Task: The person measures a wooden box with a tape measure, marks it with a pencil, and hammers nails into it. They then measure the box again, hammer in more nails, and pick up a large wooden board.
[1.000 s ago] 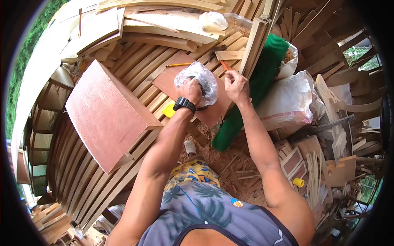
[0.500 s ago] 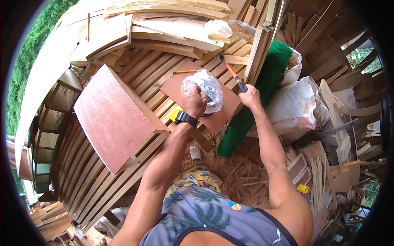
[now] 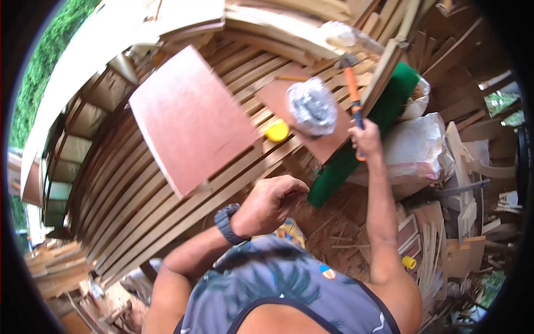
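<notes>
Nearest my camera, the left hand (image 3: 271, 203) was curled loosely close to the chest, a dark watch (image 3: 227, 222) on its wrist; whether anything small sat inside those bent fingers I could not tell, as the frame was blurred by motion. Beyond it, I saw the right hand (image 3: 364, 139) clenched around the dark grip of a hammer (image 3: 352, 94), its orange shaft rising to a metal head that stood above the slats. The hammer stood between a clear plastic bag (image 3: 312, 106) and a roll of green mesh (image 3: 361, 139) that leaned against the bench edge. The bag, crinkled and knotted, held a grey metallic mass, probably nails, though I could not make out single pieces. It rested on a small reddish board (image 3: 328, 142), beside a round yellow object (image 3: 276, 131) that I could not identify. A larger, smooth reddish plywood panel (image 3: 189, 117) lay flat on curved wooden slats (image 3: 139, 189). Farther right, a white woven sack (image 3: 414, 147) sat partly hidden behind the forearm, its contents unseen. Sawdust (image 3: 328, 222) covered the ground below.
</notes>
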`<state>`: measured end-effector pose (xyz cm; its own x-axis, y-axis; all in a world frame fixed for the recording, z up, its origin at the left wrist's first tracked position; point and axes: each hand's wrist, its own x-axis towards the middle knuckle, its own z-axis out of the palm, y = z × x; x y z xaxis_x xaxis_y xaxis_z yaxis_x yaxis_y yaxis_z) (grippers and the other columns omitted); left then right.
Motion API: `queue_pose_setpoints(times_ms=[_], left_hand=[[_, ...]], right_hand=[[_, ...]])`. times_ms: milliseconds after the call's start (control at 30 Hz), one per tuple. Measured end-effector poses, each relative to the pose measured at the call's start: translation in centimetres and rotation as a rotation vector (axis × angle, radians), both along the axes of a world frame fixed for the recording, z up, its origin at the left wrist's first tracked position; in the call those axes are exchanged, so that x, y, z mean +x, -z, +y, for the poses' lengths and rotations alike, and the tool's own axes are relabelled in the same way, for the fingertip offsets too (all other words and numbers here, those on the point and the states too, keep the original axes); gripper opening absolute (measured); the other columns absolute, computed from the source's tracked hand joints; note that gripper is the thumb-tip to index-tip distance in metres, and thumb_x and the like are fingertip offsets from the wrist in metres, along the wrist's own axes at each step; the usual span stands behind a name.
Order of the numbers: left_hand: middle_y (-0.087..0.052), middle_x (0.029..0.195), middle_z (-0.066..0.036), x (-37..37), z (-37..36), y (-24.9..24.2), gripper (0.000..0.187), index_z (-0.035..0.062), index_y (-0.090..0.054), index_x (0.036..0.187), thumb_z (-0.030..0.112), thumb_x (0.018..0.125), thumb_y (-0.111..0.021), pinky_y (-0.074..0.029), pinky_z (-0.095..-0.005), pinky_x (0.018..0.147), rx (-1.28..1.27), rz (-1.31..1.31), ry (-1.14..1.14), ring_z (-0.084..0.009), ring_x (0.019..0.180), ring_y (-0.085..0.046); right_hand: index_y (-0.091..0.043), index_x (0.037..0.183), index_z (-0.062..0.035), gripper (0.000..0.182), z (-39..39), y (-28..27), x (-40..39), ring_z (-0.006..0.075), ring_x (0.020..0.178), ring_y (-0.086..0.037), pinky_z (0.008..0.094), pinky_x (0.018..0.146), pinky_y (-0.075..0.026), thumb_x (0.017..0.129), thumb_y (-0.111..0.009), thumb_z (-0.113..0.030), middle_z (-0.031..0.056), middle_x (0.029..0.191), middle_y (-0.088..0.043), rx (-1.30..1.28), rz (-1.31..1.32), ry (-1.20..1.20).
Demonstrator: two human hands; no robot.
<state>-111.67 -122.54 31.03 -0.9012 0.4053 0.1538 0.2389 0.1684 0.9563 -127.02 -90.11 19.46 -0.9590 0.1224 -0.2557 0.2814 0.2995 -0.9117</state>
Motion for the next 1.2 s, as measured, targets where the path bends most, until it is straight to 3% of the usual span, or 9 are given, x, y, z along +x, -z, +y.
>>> queue_pose_setpoints(times_ms=[67, 167, 233, 333, 467, 567, 600, 733, 1200], left_hand=[[-0.072, 0.089, -0.008, 1.9, -4.8, -3.8, 0.020, 0.0015, -0.071, 0.102, -0.009, 0.085, -0.072, -0.055, -0.0280, 0.066, 0.062, -0.025, -0.023, -0.0134, 0.077, -0.070], [-0.075, 0.091, -0.012, 3.1, -13.9, -6.8, 0.014, -0.0060, -0.070, 0.101, -0.013, 0.091, -0.063, -0.060, -0.0301, 0.078, -0.084, -0.032, -0.228, -0.0184, 0.086, -0.074], [-0.075, 0.099, -0.017, 1.9, -19.6, -4.6, 0.015, -0.0065, -0.065, 0.108, -0.010, 0.093, -0.064, -0.063, -0.0355, 0.085, 0.142, 0.088, -0.294, -0.0254, 0.096, -0.075], [-0.075, 0.104, -0.015, 0.3, -24.1, -2.5, 0.015, -0.0046, -0.068, 0.107, -0.004, 0.092, -0.070, -0.060, -0.0319, 0.092, 0.297, 0.087, -0.227, -0.0208, 0.102, -0.073], [-0.075, 0.107, -0.004, -0.6, -24.8, -0.5, 0.008, 0.0056, -0.074, 0.099, 0.003, 0.091, -0.074, -0.052, -0.0400, 0.104, 0.033, 0.317, -0.045, -0.0224, 0.121, -0.063], [-0.077, 0.103, -0.001, -1.0, -24.4, 1.8, 0.005, 0.0106, -0.074, 0.097, 0.011, 0.092, -0.074, -0.031, -0.0523, 0.118, -0.138, 0.421, -0.034, -0.0249, 0.125, -0.063], [-0.078, 0.106, 0.002, -0.7, -24.2, 1.8, 0.004, 0.0140, -0.076, 0.095, 0.016, 0.093, -0.074, -0.015, -0.0570, 0.123, -0.175, 0.451, -0.044, -0.0245, 0.131, -0.060], [-0.077, 0.114, 0.002, -0.6, -23.7, 2.4, 0.008, 0.0147, -0.079, 0.094, 0.021, 0.092, -0.074, -0.009, -0.0572, 0.125, -0.177, 0.441, -0.102, -0.0247, 0.135, -0.057], [-0.079, 0.107, 0.004, -0.8, -23.8, 4.3, 0.008, 0.0193, -0.082, 0.095, 0.022, 0.091, -0.076, -0.006, -0.0539, 0.124, -0.113, 0.509, -0.064, -0.0207, 0.128, -0.062]], right_hand=[[-0.062, 0.102, -0.0045, 0.018, -1.5, -3.2, 2.5, 0.0051, 0.048, -0.051, 0.0232, 0.042, -0.044, 0.088, -0.072, -0.008, -0.0037, 0.065, -0.054, -0.008, 0.030, 0.017], [-0.063, 0.106, -0.0019, 0.017, -4.9, -7.0, 7.6, 0.0056, 0.051, -0.050, 0.0219, 0.045, -0.042, 0.092, -0.069, -0.009, -0.0029, 0.069, -0.055, -0.125, 0.156, 0.028], [-0.063, 0.109, -0.0002, 0.017, -7.2, -8.1, 11.2, 0.0068, 0.058, -0.054, 0.0231, 0.053, -0.046, 0.094, -0.068, -0.008, 0.0001, 0.076, -0.057, -0.162, 0.333, -0.029], [-0.062, 0.112, 0.0004, 0.022, -14.4, -12.5, 16.9, 0.0097, 0.058, -0.056, 0.0246, 0.054, -0.047, 0.096, -0.068, -0.013, 0.0019, 0.075, -0.056, -0.401, 0.351, -0.039], [-0.061, 0.106, -0.0012, 0.016, -21.7, -14.4, 24.3, 0.0088, 0.048, -0.050, 0.0245, 0.045, -0.042, 0.099, -0.066, -0.014, 0.0007, 0.068, -0.052, -0.546, 0.200, -0.050], [-0.062, 0.095, -0.0006, 0.013, -25.5, -15.6, 28.5, 0.0059, 0.045, -0.048, 0.0222, 0.042, -0.038, 0.098, -0.067, -0.012, -0.0019, 0.063, -0.052, -0.472, 0.077, -0.117], [-0.062, 0.094, -0.0002, 0.013, -26.3, -15.6, 29.8, 0.0053, 0.045, -0.048, 0.0219, 0.042, -0.038, 0.098, -0.067, -0.012, -0.0020, 0.063, -0.053, -0.442, 0.055, -0.138], [-0.061, 0.094, 0.0001, 0.012, -28.2, -15.6, 32.8, 0.0050, 0.046, -0.049, 0.0216, 0.043, -0.038, 0.096, -0.067, -0.009, -0.0013, 0.062, -0.054, -0.349, 0.030, -0.179], [-0.062, 0.091, -0.0029, 0.014, -29.7, -15.9, 34.2, 0.0021, 0.050, -0.047, 0.0228, 0.047, -0.037, 0.095, -0.072, -0.012, -0.0052, 0.061, -0.053, -0.242, 0.010, -0.150]])
